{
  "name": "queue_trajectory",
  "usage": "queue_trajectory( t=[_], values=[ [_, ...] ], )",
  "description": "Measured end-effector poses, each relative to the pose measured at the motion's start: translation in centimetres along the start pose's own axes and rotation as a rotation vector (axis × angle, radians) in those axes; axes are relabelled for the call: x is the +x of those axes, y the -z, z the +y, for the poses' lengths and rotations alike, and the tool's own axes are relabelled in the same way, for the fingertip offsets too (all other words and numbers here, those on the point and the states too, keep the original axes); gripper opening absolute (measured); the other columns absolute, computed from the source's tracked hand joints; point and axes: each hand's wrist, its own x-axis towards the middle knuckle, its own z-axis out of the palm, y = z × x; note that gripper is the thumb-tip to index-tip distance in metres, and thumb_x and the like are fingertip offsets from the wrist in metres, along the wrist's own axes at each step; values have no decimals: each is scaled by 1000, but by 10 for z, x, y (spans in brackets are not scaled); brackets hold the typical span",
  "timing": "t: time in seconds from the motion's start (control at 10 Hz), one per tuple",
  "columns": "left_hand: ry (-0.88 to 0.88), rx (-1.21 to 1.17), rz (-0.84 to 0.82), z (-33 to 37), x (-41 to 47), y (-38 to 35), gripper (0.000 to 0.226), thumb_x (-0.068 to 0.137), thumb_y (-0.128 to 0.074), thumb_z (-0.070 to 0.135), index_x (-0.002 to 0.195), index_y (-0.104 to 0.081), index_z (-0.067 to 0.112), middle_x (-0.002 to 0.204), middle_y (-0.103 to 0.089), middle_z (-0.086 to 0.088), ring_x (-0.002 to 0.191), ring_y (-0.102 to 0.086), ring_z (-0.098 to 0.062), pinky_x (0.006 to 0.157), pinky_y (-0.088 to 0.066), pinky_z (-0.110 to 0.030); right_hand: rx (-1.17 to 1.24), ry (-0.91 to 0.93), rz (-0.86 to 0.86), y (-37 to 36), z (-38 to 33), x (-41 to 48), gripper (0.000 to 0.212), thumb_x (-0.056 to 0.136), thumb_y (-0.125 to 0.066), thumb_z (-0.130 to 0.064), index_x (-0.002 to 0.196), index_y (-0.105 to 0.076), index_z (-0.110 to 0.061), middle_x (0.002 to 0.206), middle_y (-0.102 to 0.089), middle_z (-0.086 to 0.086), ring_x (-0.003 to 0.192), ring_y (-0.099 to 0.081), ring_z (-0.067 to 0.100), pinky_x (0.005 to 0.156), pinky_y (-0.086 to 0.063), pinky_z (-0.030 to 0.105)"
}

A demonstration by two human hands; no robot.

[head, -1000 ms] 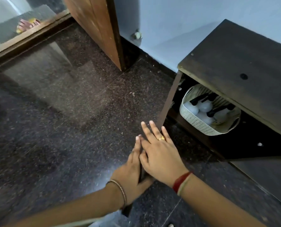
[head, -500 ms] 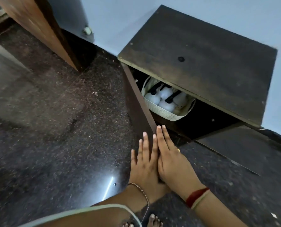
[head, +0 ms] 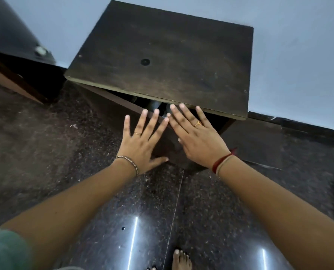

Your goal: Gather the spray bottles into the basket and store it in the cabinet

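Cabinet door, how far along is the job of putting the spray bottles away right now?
Nearly finished. Done, as far as can be seen: no basket or bottles remain on the floor; something pale shows through the gap, too dark to identify. In hand: the left hand and right hand press flat on the cabinet door, fingers spread. Left: a narrow gap under the cabinet top shows the door isn't shut yet.
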Motion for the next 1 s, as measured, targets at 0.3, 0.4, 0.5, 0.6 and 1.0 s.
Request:
queue_trajectory(
  t=[0.3,0.4,0.5,0.6,1.0],
  values=[
    [194,14,18,16,33,-8,109,76,-58,54,144,21,23,153,16,-11,141,11,-34,108,-3,-64,-330,-111,140,-14,26,11,80,91,-48,-19,151,5,-21,158,9,2,147,2,21,113,4,57],
    [235,-26,-31,16,38,-15,108,78,-59,52,142,25,30,149,31,-9,139,15,-40,105,-2,-69,-351,-152,170,-14,28,18,92,86,-53,-11,151,11,-22,159,9,4,146,4,23,111,4,61],
    [261,-38,-77,18,38,-23,108,77,-60,53,141,26,33,145,37,-8,140,15,-42,104,-1,-70,-316,-200,197,-15,24,22,95,84,-56,-7,151,9,-22,160,2,6,147,-2,26,110,-1,59],
    [258,-10,-110,15,37,-31,112,76,-60,57,139,30,33,145,38,-10,140,16,-41,105,3,-67,-234,-205,203,-18,19,22,89,86,-49,-3,150,10,-22,161,-3,6,147,-7,27,111,-1,57],
    [141,-405,45,-1,25,15,59,81,-58,34,135,-38,19,144,-35,-12,142,-17,-33,107,-24,-63,-73,-254,112,-6,17,22,87,86,-49,-12,150,8,-23,161,3,6,147,1,29,113,-3,60]
  ],
)
